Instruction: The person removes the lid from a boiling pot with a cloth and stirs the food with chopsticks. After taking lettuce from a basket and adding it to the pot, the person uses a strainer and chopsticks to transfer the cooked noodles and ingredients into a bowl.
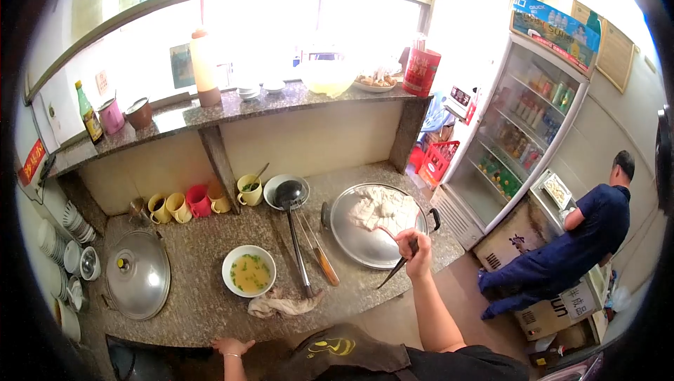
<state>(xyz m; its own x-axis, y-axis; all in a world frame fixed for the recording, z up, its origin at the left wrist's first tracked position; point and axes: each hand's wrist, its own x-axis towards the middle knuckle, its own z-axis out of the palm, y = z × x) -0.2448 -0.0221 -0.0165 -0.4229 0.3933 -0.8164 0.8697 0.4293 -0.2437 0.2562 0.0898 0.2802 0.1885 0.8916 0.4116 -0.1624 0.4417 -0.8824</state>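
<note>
My right hand (415, 252) is closed around a slim dark tool (392, 275) whose kind I cannot make out. It is above the right edge of a round metal lid or pan (345, 230), where a crumpled white cloth (382, 210) lies. My left hand (233, 346), fingers spread, rests at the counter's front edge by a dark opening. Between the hands stands a white bowl of broth with chopped greens (250, 273), a crumpled rag (284, 304) beside it. A black ladle (295, 241) leans in another bowl (304, 191), beside a wooden-handled utensil (326, 267).
Several mugs (199, 201) line the counter's back, below a raised shelf (281, 104) with bottles and dishes. A domed metal lid (139, 276) sits left, near stacked bowls (50, 239). At right are a drinks fridge (519, 128) and a person in dark blue (586, 241).
</note>
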